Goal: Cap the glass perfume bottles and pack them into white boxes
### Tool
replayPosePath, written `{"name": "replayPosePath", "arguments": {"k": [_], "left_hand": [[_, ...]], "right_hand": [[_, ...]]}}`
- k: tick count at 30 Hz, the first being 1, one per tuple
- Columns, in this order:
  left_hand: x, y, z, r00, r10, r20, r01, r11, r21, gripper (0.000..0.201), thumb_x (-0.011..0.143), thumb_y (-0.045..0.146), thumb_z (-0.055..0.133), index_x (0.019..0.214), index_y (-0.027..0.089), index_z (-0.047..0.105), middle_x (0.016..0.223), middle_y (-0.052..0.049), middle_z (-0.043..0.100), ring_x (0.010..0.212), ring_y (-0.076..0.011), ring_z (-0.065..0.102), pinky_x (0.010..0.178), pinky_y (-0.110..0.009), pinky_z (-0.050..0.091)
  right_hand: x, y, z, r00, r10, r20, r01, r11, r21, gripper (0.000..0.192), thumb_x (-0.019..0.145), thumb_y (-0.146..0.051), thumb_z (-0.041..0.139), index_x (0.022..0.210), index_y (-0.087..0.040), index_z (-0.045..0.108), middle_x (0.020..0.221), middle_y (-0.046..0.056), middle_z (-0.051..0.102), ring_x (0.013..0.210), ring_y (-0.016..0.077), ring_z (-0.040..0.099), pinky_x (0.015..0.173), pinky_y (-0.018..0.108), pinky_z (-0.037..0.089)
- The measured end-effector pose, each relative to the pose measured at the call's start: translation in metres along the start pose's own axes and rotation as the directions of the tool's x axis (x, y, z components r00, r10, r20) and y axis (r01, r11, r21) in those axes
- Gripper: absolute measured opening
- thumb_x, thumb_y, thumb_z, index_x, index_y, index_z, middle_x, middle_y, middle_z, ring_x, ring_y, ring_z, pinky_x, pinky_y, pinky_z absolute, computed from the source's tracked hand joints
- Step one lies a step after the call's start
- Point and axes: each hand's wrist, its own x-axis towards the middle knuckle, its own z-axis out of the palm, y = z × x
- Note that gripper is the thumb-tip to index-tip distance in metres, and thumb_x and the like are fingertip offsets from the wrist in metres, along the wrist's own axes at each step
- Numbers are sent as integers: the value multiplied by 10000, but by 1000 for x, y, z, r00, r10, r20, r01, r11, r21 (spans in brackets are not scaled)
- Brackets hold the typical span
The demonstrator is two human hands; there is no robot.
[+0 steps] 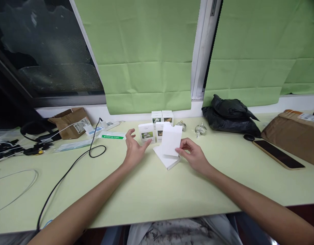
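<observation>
My right hand [194,154] pinches the lower right corner of a plain white cardboard piece [171,140], held upright and facing me. Whether it is a flat card or a thin box, I cannot tell. Under it a flat white box [167,163] lies at a slant on the table. My left hand [135,148] is open, thumb and fingers spread, just left of a small white box with a flower picture [146,133]. A similar picture box [159,132] stands beside that one, partly hidden by the white cardboard. Farther back are white picture boxes [162,117].
Two glassy ornaments [200,129] sit behind my right hand. To the right are a black plastic bag [230,117], a phone [278,154] and a brown parcel [294,134]. On the left lie an opened carton [70,123], a black cable [67,172] and flat plastic packets [74,145].
</observation>
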Motion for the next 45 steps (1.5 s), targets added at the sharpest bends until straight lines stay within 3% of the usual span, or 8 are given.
{"name": "replayPosePath", "arguments": {"k": [5, 11, 17, 21, 29, 36, 41, 45], "left_hand": [[19, 2, 7, 998, 37, -46, -31, 992, 124, 962, 796, 535, 812, 1530, 269, 249, 1571, -167, 329, 1371, -385, 450, 1101, -561, 429], [33, 18, 27, 941, 299, -158, -249, 929, 275, 824, 819, 457, 804, 1476, 253, 352, 1470, -155, 420, 1373, -380, 432, 1158, -566, 368], [39, 14, 36, 961, 235, -145, -180, 931, 318, 573, 811, 442, 800, 1276, 261, 519, 1354, -126, 421, 1268, -384, 460, 1088, -568, 420], [39, 10, 28, 963, 235, -132, -192, 941, 279, 523, 813, 362, 780, 1242, 248, 503, 1315, -119, 410, 1282, -368, 440, 1095, -571, 430], [44, -3, -35, 975, 209, 73, -216, 971, 105, 522, 813, 377, 788, 1260, 280, 537, 1423, -101, 346, 1411, -325, 420, 1112, -514, 502], [38, 19, -87, 926, 183, 329, -105, 964, -243, 562, 806, 376, 837, 1246, 313, 493, 1507, -65, 390, 1105, -190, 648, 1017, -437, 586], [5, 44, -92, 838, 210, 504, -96, 966, -242, 581, 839, 334, 827, 1297, 342, 470, 1579, -85, 351, 1203, -213, 614, 1075, -425, 542], [-12, 43, -77, 812, 226, 538, -114, 966, -234, 529, 863, 342, 798, 1280, 331, 473, 1514, -89, 392, 1284, -235, 551, 1095, -428, 519]], "right_hand": [[-3, -3, 3, 999, -19, 28, 20, 999, -37, 216, 943, -383, 734, 888, -229, 594, 976, 14, 655, 905, 189, 619, 863, 341, 508], [-3, -4, 3, 998, -58, 38, 61, 996, -65, 180, 956, -344, 715, 889, -231, 592, 1016, 21, 671, 932, 195, 631, 873, 346, 511], [-3, -4, 1, 997, -65, 39, 68, 995, -72, 177, 958, -349, 713, 897, -232, 596, 994, 19, 665, 912, 195, 625, 860, 348, 510], [-3, -5, 2, 997, -57, 50, 61, 995, -80, 180, 961, -358, 709, 902, -232, 596, 977, 18, 656, 898, 194, 623, 851, 348, 511], [-2, -4, 1, 999, -41, 27, 43, 997, -63, 217, 949, -396, 722, 891, -234, 589, 972, 18, 648, 885, 192, 618, 848, 351, 514], [0, -2, 1, 1000, 8, -10, -8, 998, 66, 274, 913, -440, 773, 990, -259, 582, 986, 22, 638, 926, 204, 633, 838, 360, 534], [1, -4, 3, 998, 51, 42, -59, 973, 222, 427, 893, -443, 800, 1167, -310, 500, 1157, 42, 674, 955, 202, 647, 813, 364, 556], [-1, -3, 8, 992, 61, 115, -86, 969, 230, 570, 897, -443, 797, 1337, -341, 448, 1236, 58, 680, 1022, 217, 661, 880, 395, 552]]}}
